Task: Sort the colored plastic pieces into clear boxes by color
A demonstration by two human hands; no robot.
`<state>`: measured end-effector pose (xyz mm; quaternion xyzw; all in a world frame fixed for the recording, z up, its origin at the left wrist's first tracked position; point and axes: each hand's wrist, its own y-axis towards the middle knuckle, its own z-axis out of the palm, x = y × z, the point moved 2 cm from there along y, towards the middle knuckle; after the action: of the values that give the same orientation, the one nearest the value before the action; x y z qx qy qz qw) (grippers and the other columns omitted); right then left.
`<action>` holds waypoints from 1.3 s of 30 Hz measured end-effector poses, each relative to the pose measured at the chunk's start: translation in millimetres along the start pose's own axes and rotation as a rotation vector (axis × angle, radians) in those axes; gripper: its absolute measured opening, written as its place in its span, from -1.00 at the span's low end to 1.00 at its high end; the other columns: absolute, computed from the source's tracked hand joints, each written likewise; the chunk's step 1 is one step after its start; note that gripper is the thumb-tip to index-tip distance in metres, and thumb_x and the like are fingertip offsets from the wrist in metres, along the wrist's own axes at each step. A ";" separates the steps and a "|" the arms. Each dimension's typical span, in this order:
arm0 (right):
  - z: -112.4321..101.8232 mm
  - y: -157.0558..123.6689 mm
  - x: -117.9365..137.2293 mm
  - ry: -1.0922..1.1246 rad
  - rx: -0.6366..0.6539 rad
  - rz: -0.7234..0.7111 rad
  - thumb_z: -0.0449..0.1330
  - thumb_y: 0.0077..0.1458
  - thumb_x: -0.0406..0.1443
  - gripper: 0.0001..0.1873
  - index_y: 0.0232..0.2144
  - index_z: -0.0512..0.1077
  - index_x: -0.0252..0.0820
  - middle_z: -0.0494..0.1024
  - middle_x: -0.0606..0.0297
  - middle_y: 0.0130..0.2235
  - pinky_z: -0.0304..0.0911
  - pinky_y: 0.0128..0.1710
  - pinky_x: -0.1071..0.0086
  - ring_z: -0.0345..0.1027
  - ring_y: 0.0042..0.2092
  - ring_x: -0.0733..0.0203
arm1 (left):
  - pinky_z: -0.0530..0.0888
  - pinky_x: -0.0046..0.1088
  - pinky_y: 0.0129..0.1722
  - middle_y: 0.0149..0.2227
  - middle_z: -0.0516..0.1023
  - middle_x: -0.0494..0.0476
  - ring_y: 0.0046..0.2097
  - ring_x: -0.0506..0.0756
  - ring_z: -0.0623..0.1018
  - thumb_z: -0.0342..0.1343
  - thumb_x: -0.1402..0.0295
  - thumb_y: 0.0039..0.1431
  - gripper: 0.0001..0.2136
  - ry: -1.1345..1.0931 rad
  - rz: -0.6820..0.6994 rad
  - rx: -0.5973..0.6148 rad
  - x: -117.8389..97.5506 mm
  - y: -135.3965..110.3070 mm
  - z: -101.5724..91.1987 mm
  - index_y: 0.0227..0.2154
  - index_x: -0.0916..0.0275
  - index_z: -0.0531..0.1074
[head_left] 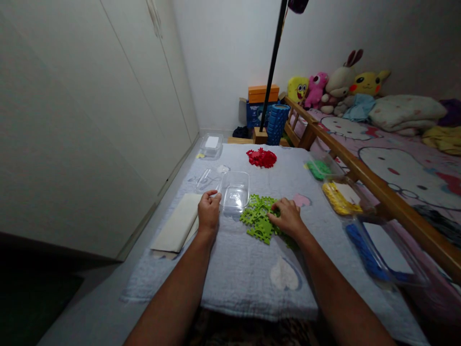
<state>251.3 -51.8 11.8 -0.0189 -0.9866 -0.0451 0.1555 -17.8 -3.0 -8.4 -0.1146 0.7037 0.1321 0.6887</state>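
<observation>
A pile of light green foam puzzle pieces [257,218] lies on a pale blue blanket [248,274]. My right hand [288,217] rests on the pile's right side, fingers curled onto the pieces. My left hand [209,211] is closed on the near left corner of an empty clear plastic container [235,191] that stands just left of the pile. A clear lid [206,180] lies left of the container. A white folded sheet [179,227] lies under my left wrist.
A heap of red pieces [261,157] sits at the blanket's far edge. Clear boxes with green [319,169], yellow [340,197] and blue pieces [370,252] line the right side beside a wooden bed rail [378,185]. Another clear box [211,144] stands far left. Wardrobe doors run along the left.
</observation>
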 end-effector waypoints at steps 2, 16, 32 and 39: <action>1.5 0.6 -0.7 0.005 0.001 -0.001 0.29 0.08 -0.21 -0.83 -0.27 0.55 -0.15 0.52 0.16 -0.12 0.04 -0.12 0.23 0.30 -0.01 -0.05 | 0.18 -0.54 -0.55 -0.59 0.21 -0.17 -0.57 -0.05 0.24 0.18 0.09 0.07 -0.61 -0.033 -0.006 0.029 0.9 -0.2 1.6 -0.15 0.27 0.44; -4.5 11.2 -10.3 0.524 -0.050 0.023 0.20 -0.04 -0.18 -0.85 -0.41 0.36 -0.09 0.47 0.35 -0.42 0.16 -0.25 0.30 0.34 -0.33 0.15 | 0.13 -0.55 -0.57 -0.62 0.18 -0.17 -0.58 -0.05 0.19 0.15 0.14 0.11 -0.68 -0.104 0.008 0.039 3.2 3.3 6.0 -0.15 0.24 0.44; -26.7 51.9 97.2 0.186 -0.153 -0.215 0.21 0.12 -0.37 -0.90 -0.31 0.52 -0.11 0.55 0.15 -0.11 0.01 0.03 0.14 0.22 0.01 -0.02 | 0.18 -0.56 -0.52 -0.60 0.20 -0.16 -0.56 -0.04 0.20 0.15 0.17 0.13 -0.72 -0.055 0.046 0.026 2.9 -0.7 5.7 -0.18 0.25 0.44; -23.1 59.8 104.1 -0.020 -0.053 -0.236 0.27 0.13 -0.34 -0.89 -0.31 0.62 -0.09 0.51 0.10 -0.04 -0.02 0.10 0.05 0.18 0.06 -0.06 | 0.15 -0.55 -0.52 -0.59 0.19 -0.16 -0.56 -0.04 0.20 0.15 0.20 0.12 -0.73 -0.030 0.071 0.026 -2.0 -1.8 5.7 -0.18 0.24 0.45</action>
<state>162.5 7.9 70.9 0.0930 -0.9819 -0.0892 0.1386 -11.8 -2.7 -6.5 -0.0787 0.6987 0.1491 0.6953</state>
